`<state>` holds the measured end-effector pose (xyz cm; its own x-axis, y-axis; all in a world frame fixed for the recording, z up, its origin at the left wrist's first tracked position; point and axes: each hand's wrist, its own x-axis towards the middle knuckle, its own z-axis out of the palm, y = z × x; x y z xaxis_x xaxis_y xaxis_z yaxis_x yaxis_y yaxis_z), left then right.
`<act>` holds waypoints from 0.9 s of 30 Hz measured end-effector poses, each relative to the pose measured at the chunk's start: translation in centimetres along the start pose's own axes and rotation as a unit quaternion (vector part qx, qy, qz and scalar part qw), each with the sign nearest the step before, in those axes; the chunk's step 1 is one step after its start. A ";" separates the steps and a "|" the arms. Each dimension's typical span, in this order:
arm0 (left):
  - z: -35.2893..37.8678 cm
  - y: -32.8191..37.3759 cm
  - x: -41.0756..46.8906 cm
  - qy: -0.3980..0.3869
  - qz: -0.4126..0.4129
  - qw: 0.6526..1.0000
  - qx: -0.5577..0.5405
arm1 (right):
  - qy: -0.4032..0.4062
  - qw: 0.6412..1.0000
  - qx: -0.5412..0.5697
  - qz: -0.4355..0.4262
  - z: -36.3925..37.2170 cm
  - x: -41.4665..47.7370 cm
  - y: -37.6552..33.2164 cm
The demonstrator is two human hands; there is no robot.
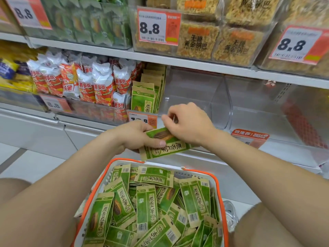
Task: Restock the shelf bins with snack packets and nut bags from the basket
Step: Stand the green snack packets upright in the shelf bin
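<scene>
Clear plastic bin (192, 97), flat green packets (169, 148) in left hand (135, 136)

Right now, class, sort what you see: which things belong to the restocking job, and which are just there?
Job: left hand, right hand, held green packets, basket, loose green packets in it, partly filled clear bin.
Just there: red-and-white snack bags, rice-crust packs above, price tags.

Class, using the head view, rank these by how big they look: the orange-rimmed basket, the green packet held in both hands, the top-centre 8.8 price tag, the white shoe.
1. basket: largest by far.
2. 8.8 price tag and held green packet: they look alike and the packet is partly covered, so unranked.
3. white shoe: smallest, partly hidden.
</scene>
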<state>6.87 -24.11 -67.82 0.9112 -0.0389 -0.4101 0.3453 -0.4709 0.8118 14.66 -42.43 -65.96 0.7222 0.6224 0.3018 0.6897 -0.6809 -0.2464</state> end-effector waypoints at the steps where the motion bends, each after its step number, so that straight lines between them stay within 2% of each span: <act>1: -0.2 0.2 -0.2 0.017 0.008 0.999 -0.032 | 0.063 0.997 0.028 0.038 -0.4 0.2 0.0; 2: -0.2 0.5 -0.4 0.038 0.021 0.997 -0.069 | 0.110 0.987 0.084 0.080 -0.6 0.5 0.1; 4: -0.1 1.0 -0.6 0.088 0.049 0.982 -0.158 | 0.146 0.953 0.219 0.152 -0.8 1.1 0.1; 7: -0.3 1.5 -0.7 0.130 0.063 0.964 -0.221 | 0.109 0.907 0.358 0.192 -0.7 1.6 0.1; 11: -0.6 2.1 -1.4 0.127 0.050 0.976 -0.169 | 0.082 0.913 0.362 0.171 -0.5 1.9 0.3; 14: -0.1 2.5 -1.5 0.186 0.094 0.963 -0.169 | 0.049 0.924 0.348 0.153 -0.2 1.9 -0.6; 16: 0.2 2.7 -1.4 0.224 0.122 0.949 -0.187 | 0.019 0.904 0.401 0.147 -0.1 1.6 -1.5; 19: 0.2 2.6 -1.2 0.248 0.117 0.932 -0.238 | -0.013 0.820 0.540 0.189 -0.6 1.4 -2.3; 20: 0.2 2.6 -1.2 0.249 0.111 0.929 -0.250 | -0.019 0.801 0.562 0.203 -0.8 1.6 -2.3; 21: 0.2 2.7 -1.2 0.246 0.106 0.928 -0.258 | -0.022 0.794 0.569 0.213 -0.8 1.7 -2.3; 24: 0.2 2.8 -1.2 0.237 0.092 0.923 -0.290 | -0.028 0.800 0.561 0.212 -0.8 2.0 -2.3; 27: 0.0 3.0 -1.3 0.252 0.092 0.902 -0.338 | -0.022 0.809 0.557 0.185 -1.0 2.3 -2.5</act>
<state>6.69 -25.48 -64.90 0.8945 0.4249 -0.1392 0.0804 0.1534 0.9849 14.52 -39.73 -63.73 0.8744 0.4851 -0.0103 0.0265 -0.0689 -0.9973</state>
